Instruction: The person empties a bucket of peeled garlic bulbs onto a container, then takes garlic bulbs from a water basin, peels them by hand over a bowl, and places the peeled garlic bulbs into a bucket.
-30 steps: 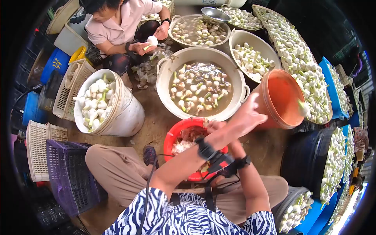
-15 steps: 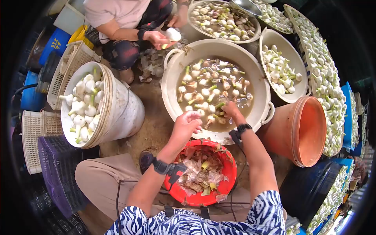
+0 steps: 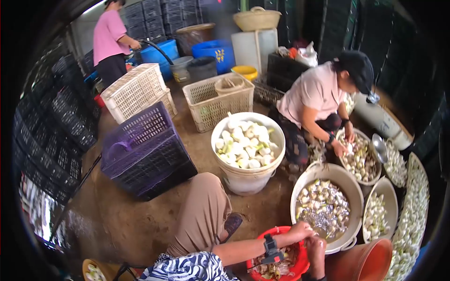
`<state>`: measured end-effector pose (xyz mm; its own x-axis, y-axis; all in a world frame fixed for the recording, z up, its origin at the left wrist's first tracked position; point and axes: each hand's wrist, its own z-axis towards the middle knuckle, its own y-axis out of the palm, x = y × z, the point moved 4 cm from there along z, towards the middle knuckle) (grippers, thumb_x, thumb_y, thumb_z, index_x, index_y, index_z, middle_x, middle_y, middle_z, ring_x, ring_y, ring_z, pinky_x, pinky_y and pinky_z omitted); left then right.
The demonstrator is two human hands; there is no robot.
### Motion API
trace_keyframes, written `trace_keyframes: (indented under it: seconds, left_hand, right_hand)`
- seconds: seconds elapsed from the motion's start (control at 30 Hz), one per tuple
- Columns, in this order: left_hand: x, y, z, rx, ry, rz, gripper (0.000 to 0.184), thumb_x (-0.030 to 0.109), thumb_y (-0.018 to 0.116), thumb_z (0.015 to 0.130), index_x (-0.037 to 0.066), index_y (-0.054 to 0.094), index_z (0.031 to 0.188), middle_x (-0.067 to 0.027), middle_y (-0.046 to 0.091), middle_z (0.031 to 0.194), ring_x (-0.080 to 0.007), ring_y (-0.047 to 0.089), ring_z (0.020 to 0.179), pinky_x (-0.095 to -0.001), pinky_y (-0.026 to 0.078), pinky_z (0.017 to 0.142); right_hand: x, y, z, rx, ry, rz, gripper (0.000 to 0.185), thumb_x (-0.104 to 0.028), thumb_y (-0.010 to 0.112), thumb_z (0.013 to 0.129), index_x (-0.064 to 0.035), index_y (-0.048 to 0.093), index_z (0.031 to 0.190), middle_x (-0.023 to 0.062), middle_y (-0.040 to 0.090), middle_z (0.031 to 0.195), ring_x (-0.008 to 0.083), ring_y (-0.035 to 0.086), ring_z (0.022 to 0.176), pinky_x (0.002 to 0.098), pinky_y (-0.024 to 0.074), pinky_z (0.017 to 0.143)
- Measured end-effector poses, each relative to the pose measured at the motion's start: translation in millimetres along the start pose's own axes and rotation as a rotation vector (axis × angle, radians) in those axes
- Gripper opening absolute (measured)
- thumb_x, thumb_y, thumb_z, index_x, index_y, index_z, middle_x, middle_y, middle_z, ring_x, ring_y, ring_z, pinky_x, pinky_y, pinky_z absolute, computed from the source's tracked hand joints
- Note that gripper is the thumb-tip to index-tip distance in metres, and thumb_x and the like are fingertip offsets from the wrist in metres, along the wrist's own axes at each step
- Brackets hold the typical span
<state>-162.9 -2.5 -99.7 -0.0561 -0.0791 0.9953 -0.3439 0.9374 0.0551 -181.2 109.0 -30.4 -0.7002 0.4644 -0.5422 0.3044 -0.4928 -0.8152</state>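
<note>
My left hand (image 3: pixel 300 231) and my right hand (image 3: pixel 315 244) meet above the red basin (image 3: pixel 303 262), at the near edge of the large tub (image 3: pixel 295 196). Fingers of both hands are closed together around something too small to make out. Peeled skins (image 3: pixel 276 268) lie in the red basin. Garlic bulbs (image 3: pixel 323 201) float in the tub's murky water. To the left, a white bucket (image 3: pixel 246 180) is heaped with pale bulbs (image 3: pixel 244 145). An orange bucket (image 3: pixel 361 262) lies tilted at the lower right.
A co-worker in a pink shirt (image 3: pixel 311 89) crouches beyond the tub. Another person (image 3: pixel 108 37) stands at the back left holding a hose. A purple crate (image 3: pixel 150 159) and white crates (image 3: pixel 213 110) stand on the floor. More bulbs (image 3: pixel 412 225) line the far right.
The view has swung left, showing the back of the room. My right hand has left the tub's water and come together with my left hand.
</note>
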Motion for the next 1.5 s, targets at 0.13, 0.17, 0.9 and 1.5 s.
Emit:
trace_keyframes:
  seconds: [0.13,0.17,0.9,1.5]
  left_hand:
    - [15,-16,-34,0.013,-0.083,0.093,0.026,0.026,0.063,0.077,0.0,0.061,0.074,-0.0065,0.059,0.058,-0.0116,0.053,0.045,-0.0296,0.041,0.041]
    - [20,-18,-42,-0.02,-0.166,0.1,0.025,0.026,0.063,0.078,0.001,0.061,0.074,-0.0055,0.058,0.058,-0.0113,0.053,0.045,-0.0286,0.041,0.041]
    - [60,-28,-108,0.032,-0.145,-0.083,0.014,0.018,0.061,0.077,0.004,0.061,0.073,-0.0033,0.057,0.058,-0.0103,0.054,0.048,-0.0274,0.042,0.044]
    - [55,-27,-107,-0.087,-0.166,-0.301,0.021,0.026,0.054,0.084,0.005,0.057,0.082,-0.0054,0.06,0.071,-0.0102,0.052,0.048,-0.0257,0.042,0.043]
  right_hand:
    - [-24,12,-20,0.063,-0.014,-0.222,0.015,-0.015,0.062,0.079,-0.0031,0.061,0.07,0.0173,0.06,0.064,0.035,0.06,0.059,0.0435,0.0447,0.053]
    - [-23,14,-25,0.069,-0.024,-0.229,0.015,-0.015,0.062,0.079,-0.0031,0.061,0.07,0.0173,0.06,0.064,0.035,0.06,0.059,0.0435,0.0447,0.053]
    - [-88,-1,-60,0.168,0.077,0.016,0.011,-0.004,0.059,0.077,0.0036,0.062,0.07,0.0194,0.058,0.061,0.033,0.057,0.055,0.0391,0.0409,0.053]
    - [-60,-1,-69,0.315,0.399,0.856,0.016,-0.003,0.057,0.084,0.0038,0.062,0.071,-0.0027,0.054,0.061,0.005,0.047,0.057,0.0207,0.0376,0.053]
